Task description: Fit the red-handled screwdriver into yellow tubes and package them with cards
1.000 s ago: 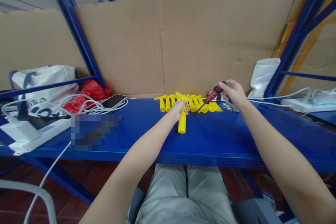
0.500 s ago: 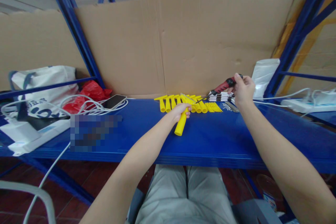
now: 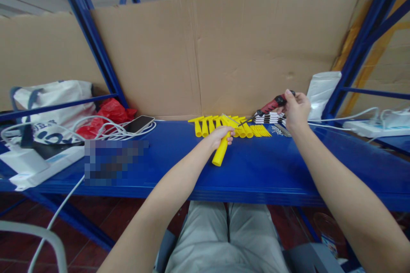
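My left hand (image 3: 222, 136) is closed around a yellow tubular handle (image 3: 220, 155), whose open round end points toward me. A pale blade-like part extends from its far side. My right hand (image 3: 296, 108) grips the rear end of a red and black screwdriver (image 3: 272, 104). The screwdriver's thin shaft slants down and left, its tip at the piece near my left fingers; exact contact is too small to tell. Behind my left hand lies a row of similar yellow pieces (image 3: 205, 128) on the blue table (image 3: 179, 158).
Small yellow parts (image 3: 260, 131), a stack of white and dark strips (image 3: 272, 117) and tiny metal bits (image 3: 278, 130) lie at the right. Leftward are a phone (image 3: 140, 123), white cables, a red plastic bag (image 3: 113, 111) and a power strip (image 3: 54, 166). Cardboard (image 3: 250, 51) stands behind.
Both hands keep almost the same position and grip. The yellow handle and the screwdriver have shifted only very slightly to the left.
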Demonstrator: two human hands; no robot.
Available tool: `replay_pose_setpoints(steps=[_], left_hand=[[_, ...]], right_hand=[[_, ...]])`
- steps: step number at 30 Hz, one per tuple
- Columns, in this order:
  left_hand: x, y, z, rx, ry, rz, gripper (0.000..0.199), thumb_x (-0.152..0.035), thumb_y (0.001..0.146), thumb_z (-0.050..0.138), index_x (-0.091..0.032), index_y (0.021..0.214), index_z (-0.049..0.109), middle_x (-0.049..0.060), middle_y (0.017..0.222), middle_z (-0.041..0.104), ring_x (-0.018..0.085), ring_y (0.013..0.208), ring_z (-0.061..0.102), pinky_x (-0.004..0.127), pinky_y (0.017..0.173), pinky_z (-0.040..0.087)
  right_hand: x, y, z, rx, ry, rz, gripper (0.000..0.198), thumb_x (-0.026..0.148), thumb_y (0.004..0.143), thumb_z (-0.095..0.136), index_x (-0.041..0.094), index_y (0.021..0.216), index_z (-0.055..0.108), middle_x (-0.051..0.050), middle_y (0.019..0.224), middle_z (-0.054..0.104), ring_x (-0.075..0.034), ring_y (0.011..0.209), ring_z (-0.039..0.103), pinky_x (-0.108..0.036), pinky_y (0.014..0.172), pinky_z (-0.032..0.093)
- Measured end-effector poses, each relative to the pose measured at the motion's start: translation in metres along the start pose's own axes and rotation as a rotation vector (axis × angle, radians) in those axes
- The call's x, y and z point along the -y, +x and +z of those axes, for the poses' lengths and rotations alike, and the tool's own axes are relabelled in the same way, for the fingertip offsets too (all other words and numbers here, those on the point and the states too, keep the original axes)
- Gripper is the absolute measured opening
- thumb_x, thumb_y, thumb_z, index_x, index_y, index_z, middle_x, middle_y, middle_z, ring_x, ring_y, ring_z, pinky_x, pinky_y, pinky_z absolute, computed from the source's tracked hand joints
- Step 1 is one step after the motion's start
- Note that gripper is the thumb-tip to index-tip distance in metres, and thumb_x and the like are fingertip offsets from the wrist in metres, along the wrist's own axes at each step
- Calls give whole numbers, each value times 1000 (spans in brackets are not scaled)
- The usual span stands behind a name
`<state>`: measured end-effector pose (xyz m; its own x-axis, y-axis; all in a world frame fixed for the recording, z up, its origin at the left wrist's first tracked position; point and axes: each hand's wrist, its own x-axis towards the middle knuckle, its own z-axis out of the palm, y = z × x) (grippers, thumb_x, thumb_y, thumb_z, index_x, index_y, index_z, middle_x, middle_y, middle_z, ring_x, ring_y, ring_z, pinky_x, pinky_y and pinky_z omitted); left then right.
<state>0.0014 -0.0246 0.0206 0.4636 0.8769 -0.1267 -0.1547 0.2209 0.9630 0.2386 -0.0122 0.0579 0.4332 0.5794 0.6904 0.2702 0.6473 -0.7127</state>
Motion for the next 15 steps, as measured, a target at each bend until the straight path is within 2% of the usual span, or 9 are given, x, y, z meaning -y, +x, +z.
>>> replay_pose_setpoints(steps=[6,11,15], left_hand=[[-2,-2,2,1,17,-2,19,-5,81,39,-18,67,39,-7,45,41,2,29,30,15,32,23],[-2,-3,2,22,19,-4,20,-5,83,39,-18,68,39,-7,45,41,2,29,31,15,32,23],[-1,-2,1,35,20,-13,18,-5,82,39,-18,70,40,-7,46,41,2,30,31,15,32,24]], right_hand=[[5,-2,0,-25,31,23,44,65,71,55,24,81,40,0,72,53,-14,48,54,-28,40,39],[0,-1,-1,-31,62,6,38,59,75,55,24,82,42,1,69,53,-12,45,52,-26,39,37],[-6,2,1,-108,136,33,41,59,72,59,23,75,39,3,64,53,-9,38,47,-24,35,33]])
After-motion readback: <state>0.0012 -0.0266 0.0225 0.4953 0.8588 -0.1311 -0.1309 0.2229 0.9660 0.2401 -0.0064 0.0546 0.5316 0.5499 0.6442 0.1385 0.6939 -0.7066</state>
